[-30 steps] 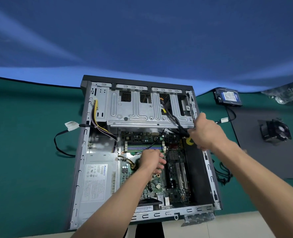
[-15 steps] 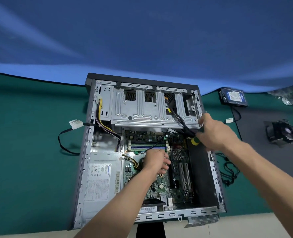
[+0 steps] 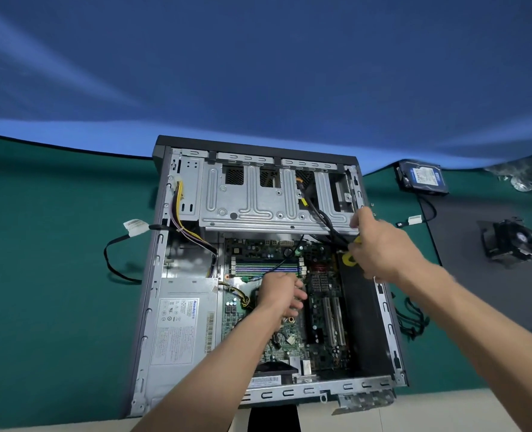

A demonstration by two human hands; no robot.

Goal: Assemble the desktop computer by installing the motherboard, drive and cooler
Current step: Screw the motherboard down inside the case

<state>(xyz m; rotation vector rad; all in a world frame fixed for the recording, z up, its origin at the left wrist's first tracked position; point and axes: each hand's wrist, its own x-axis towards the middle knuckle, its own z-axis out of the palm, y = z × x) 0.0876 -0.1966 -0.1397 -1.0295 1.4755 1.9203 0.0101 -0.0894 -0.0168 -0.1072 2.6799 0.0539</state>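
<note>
An open grey steel desktop computer case [image 3: 260, 275] lies on its side on a green table mat [image 3: 55, 275], its long axis running from 6 to 12 o'clock, with the black front bezel toward 12 o'clock and the perforated rear edge toward 6 o'clock. The green motherboard [image 3: 317, 310] lies flat inside the case, in its lower middle. A silver power supply box [image 3: 180, 332] fills the 8 o'clock corner, and a stamped metal drive cage [image 3: 258, 198] spans the 12 o'clock end.

The left hand [image 3: 282, 293] rests on the motherboard near its centre, fingers loosely curled downward; what they touch beneath cannot be seen. The right hand [image 3: 380, 247], at 2 o'clock of the motherboard beside the case's right wall, grips a bundle of black cables [image 3: 327, 224] that leads up into the drive cage; a yellow connector [image 3: 347, 258] shows just under its fingers.

Outside the case, a blue-labelled hard drive [image 3: 423, 177] lies at 1 o'clock, and a black finned cooler with fan [image 3: 511, 241] stands on a dark grey mat [image 3: 464, 232] at 3 o'clock.
</note>
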